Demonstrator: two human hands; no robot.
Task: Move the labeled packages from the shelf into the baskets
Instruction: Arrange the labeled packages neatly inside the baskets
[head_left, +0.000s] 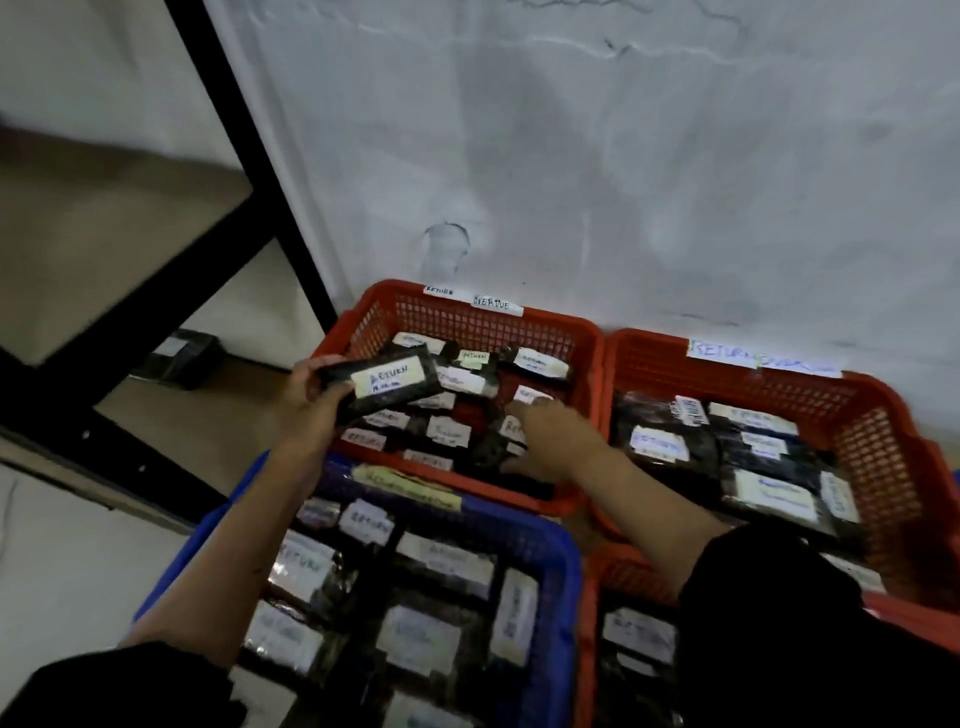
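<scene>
Grey scuffed wall (623, 156), black shelf frame (270, 171) at left, left hand (311, 395) gripping labeled package (382, 382) over red basket (467, 306) — right hand (550, 441) inside, fingers loose, holding nothing.

A pale plastered wall (597, 156) fills the upper frame ahead of me, scuffed and cracked near the top. At the left stands a black metal shelf frame (254, 171) with brownish boards. Light floor (47, 561) shows lower left; the light is dim.
</scene>
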